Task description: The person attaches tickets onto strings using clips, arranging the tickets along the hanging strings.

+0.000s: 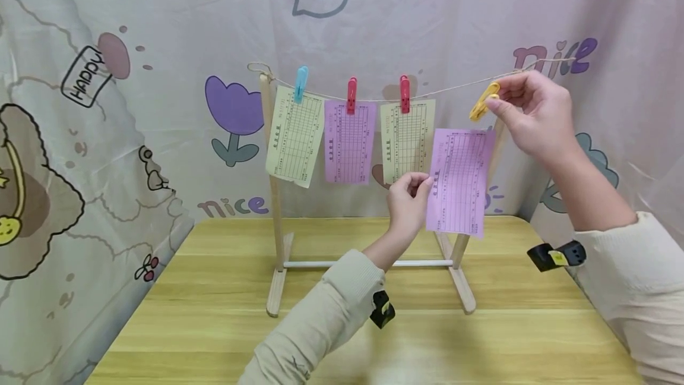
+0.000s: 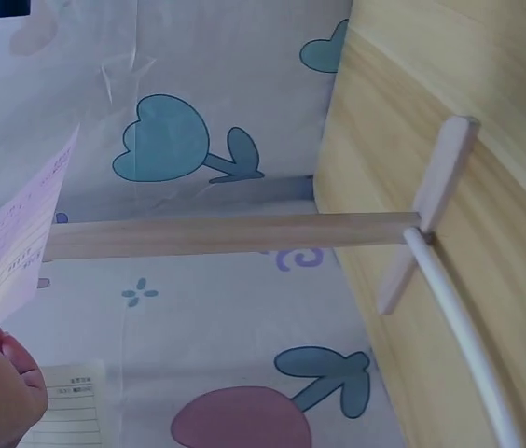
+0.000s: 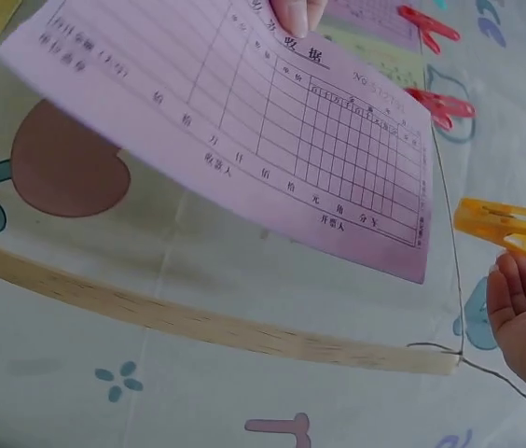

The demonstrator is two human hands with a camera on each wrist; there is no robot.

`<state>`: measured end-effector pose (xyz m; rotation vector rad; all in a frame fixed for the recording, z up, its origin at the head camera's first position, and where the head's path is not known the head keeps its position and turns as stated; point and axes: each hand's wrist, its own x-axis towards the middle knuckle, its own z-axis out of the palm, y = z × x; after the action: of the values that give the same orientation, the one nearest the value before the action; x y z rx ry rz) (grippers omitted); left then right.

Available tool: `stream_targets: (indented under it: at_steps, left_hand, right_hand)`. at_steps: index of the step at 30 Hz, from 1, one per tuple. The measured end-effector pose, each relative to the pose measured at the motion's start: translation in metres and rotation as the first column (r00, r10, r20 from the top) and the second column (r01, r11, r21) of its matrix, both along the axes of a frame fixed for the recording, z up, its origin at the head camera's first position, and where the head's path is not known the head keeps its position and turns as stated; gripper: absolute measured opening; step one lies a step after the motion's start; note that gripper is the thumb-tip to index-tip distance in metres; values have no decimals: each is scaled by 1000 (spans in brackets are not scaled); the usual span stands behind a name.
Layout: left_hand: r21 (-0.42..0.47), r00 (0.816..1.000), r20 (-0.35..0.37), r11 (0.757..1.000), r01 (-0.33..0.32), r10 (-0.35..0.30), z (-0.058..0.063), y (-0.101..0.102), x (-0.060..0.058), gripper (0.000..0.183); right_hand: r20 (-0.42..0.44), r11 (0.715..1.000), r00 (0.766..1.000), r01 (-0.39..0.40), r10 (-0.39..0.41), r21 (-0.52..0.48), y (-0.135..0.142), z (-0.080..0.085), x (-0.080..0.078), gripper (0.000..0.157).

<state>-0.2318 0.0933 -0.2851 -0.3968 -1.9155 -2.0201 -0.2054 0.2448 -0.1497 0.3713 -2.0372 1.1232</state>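
My left hand point(image 1: 408, 204) pinches the left edge of a pink receipt slip point(image 1: 461, 183), which hangs upright just below the string point(image 1: 459, 86). Between thumb and fingers of my right hand point(image 1: 540, 114) is a yellow clothespin point(image 1: 484, 101), held above the slip's top right corner and apart from the paper. In the right wrist view the yellow clothespin point(image 3: 496, 224) lies beside the string, its tip toward the pink slip point(image 3: 272, 131). Part of the left hand point(image 2: 2, 387) shows at the edge of the left wrist view, below the slip point(image 2: 11, 243).
On the string hang a yellow-green slip point(image 1: 295, 135) under a blue clothespin point(image 1: 301, 84), a pink slip point(image 1: 350, 141) under a red clothespin point(image 1: 351, 95), and another yellow-green slip point(image 1: 406, 135) under a red clothespin point(image 1: 405, 94). A wooden frame point(image 1: 278, 224) stands on the table point(image 1: 214, 314).
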Motion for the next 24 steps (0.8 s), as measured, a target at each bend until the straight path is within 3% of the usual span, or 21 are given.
stream_targets:
  at_steps: [7,13,24]
  left_hand:
    - [29,999,-21,999,-34,35,17,7,-6,10]
    - [63,999,-16,997,-46,47,26,11,-9,11]
    - [88,997,0,993,-78,79,32,18,-13,10]
  right_hand:
    - [20,990,997,-77,80,-120,2,24,-6,25]
    - [64,987,993,-89,98,-137,0,40,-8,19]
    - [184,999,983,27,-21,-27,-1,53,-22,8]
